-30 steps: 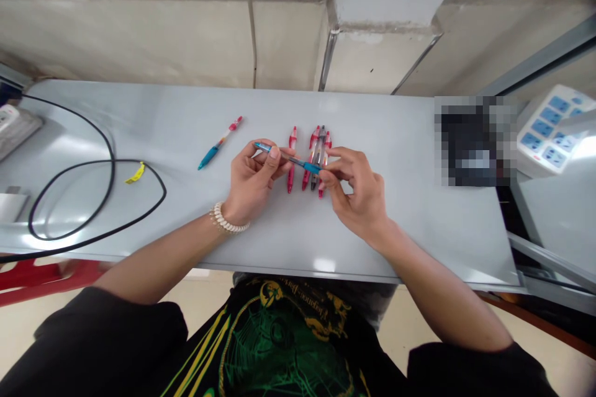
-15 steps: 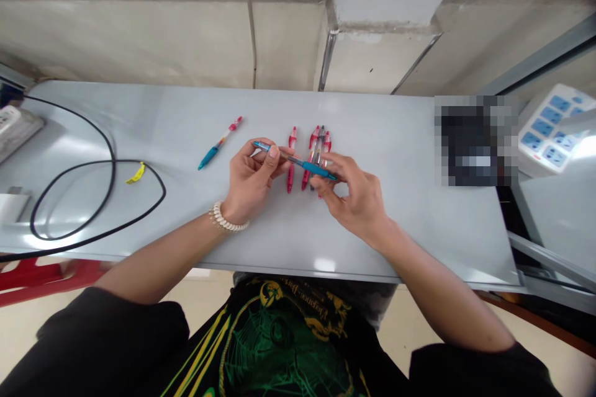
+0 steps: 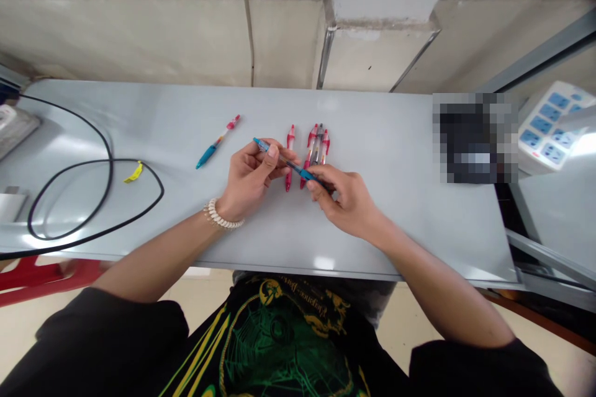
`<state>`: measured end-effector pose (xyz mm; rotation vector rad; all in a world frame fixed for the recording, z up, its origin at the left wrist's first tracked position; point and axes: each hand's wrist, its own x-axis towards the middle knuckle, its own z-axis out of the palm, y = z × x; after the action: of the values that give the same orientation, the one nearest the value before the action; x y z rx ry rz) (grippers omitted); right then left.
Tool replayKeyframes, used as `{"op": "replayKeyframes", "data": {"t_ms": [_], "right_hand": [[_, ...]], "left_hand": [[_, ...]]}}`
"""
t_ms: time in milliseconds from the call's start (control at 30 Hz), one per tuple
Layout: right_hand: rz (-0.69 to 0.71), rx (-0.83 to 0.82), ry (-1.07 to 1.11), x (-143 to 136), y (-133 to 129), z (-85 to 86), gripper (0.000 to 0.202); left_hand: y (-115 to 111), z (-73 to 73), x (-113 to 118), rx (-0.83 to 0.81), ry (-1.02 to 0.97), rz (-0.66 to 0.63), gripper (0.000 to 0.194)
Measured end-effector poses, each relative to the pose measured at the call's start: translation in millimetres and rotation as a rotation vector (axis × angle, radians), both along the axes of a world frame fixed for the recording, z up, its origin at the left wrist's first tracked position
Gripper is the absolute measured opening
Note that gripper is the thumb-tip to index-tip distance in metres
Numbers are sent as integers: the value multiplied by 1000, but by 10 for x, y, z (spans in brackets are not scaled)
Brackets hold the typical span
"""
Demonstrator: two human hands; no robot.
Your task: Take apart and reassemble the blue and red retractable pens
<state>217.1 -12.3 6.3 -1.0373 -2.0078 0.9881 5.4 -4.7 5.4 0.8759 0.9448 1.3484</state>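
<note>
Between my two hands a blue pen [image 3: 305,174] is held at a slant above the table. My left hand [image 3: 254,175] pinches its clip end, thumb on top. Fingers of my right hand [image 3: 347,198] are closed round the blue grip at the other end and hide its tip. Just beyond lies a red pen [image 3: 290,136], partly behind my left fingers. Beside it are another red pen [image 3: 311,139], a grey-black pen [image 3: 318,144] and a third red pen [image 3: 325,141], their lower parts partly covered by my right hand. Farther left rests a pen with a blue grip and red top [image 3: 217,142].
A black cable [image 3: 162,189] with a yellow tag [image 3: 134,172] loops across the left of the grey table [image 3: 419,223]. At the right are a pixelated dark object [image 3: 470,142] and a white power strip [image 3: 556,127]. A wall [image 3: 186,37] stands behind.
My right hand has slid along the blue pen toward my left hand, now covering most of its grip. The left hand keeps its hold, and the other pens lie as before.
</note>
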Motion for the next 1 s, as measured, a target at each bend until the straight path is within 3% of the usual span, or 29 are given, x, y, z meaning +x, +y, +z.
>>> {"op": "replayKeyframes", "data": {"t_ms": [167, 267, 333, 500, 700, 833, 1000], "right_hand": [[95, -6, -67, -6, -5, 37, 24], [198, -7, -107, -32, -15, 74, 20], [261, 12, -86, -51, -18, 89, 28], [244, -3, 30, -60, -5, 107, 32], [197, -26, 60, -56, -4, 130, 31], [150, 16, 92, -49, -23, 102, 27], [8, 153, 109, 4, 3, 71, 19]], "left_hand": [[-30, 2, -7, 13, 29, -52, 39], [-54, -3, -17, 44, 48, -140, 35], [-69, 3, -25, 58, 72, -227, 33], [-97, 29, -36, 15, 60, -413, 36], [-104, 57, 14, 21, 42, -385, 37], [-52, 149, 24, -104, -51, -282, 45], [97, 310, -250, -204, -65, -140, 72]]}}
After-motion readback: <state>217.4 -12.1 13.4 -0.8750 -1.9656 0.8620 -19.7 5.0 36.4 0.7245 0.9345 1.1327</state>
